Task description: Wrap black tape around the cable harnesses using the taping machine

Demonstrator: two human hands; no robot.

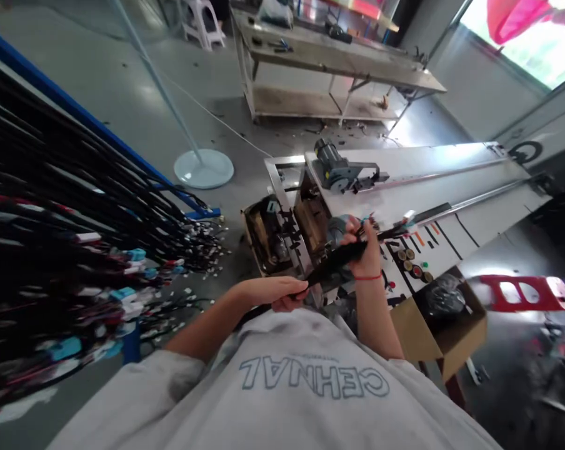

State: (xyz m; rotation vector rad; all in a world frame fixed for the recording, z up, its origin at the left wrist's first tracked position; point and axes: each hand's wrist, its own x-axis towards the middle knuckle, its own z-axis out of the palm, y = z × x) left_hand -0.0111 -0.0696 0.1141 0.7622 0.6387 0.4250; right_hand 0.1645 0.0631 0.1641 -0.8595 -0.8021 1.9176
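A black cable bundle, like a wire harness, stretches between my two hands in front of my chest. My left hand is closed round its lower end, thumb lying along it. Higher up and to the right, my right hand grips the bundle with the fingers curled. Beyond that hand, thin wires and a white connector stick out over the machine bench. What lies inside the curled fingers is partly hidden and a little blurred.
To my left hang many black cable harnesses with white and blue connectors on a blue rack. A motor unit sits on the bench. A cardboard box with a plastic bag stands right. A pole's round base is on the floor.
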